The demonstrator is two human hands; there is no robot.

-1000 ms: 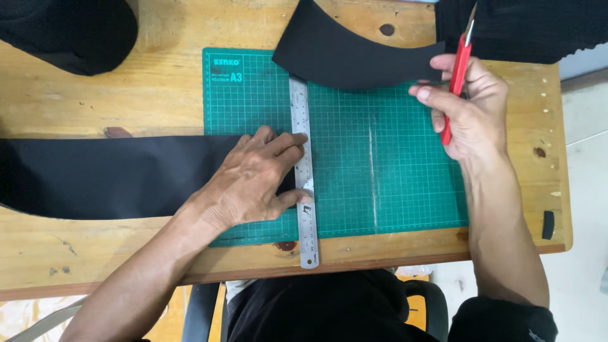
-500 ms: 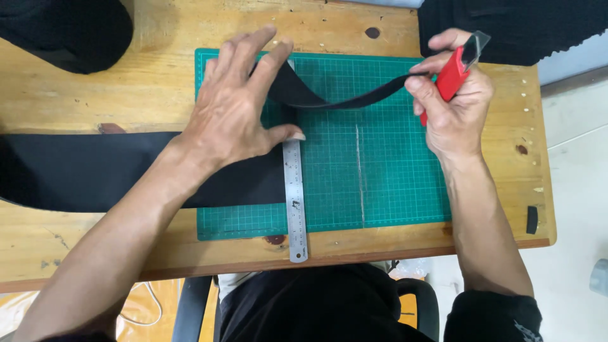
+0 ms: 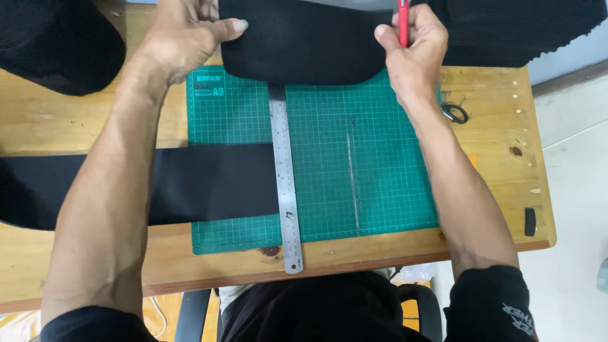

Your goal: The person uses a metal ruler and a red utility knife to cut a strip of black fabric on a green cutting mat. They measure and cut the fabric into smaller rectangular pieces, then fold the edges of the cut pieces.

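A heap of dark, soft fabric lies at the far left corner of the wooden worktop. A flat black fabric strip runs from the left edge of the worktop onto the green cutting mat and ends with a straight edge against the steel ruler. The mat is rectangular, printed with a fine grid, and carries a pale vertical score mark right of centre. The ruler is a narrow, matte metal bar lying front to back across the mat; its near end overhangs the mat toward the front edge of the worktop.

The left hand grips the left end of a cut black fabric piece at the far edge of the mat, thumb closed over the cloth. The piece is smooth, opaque, with a rounded lower edge, and it covers the far end of the ruler. The right hand is closed on the right end of the same piece and also clamps a red-handled cutter, held upright.

More black fabric lies at the far right corner. Small scissors rest on the worktop just right of the mat. A small black rectangular block lies near the front right corner.
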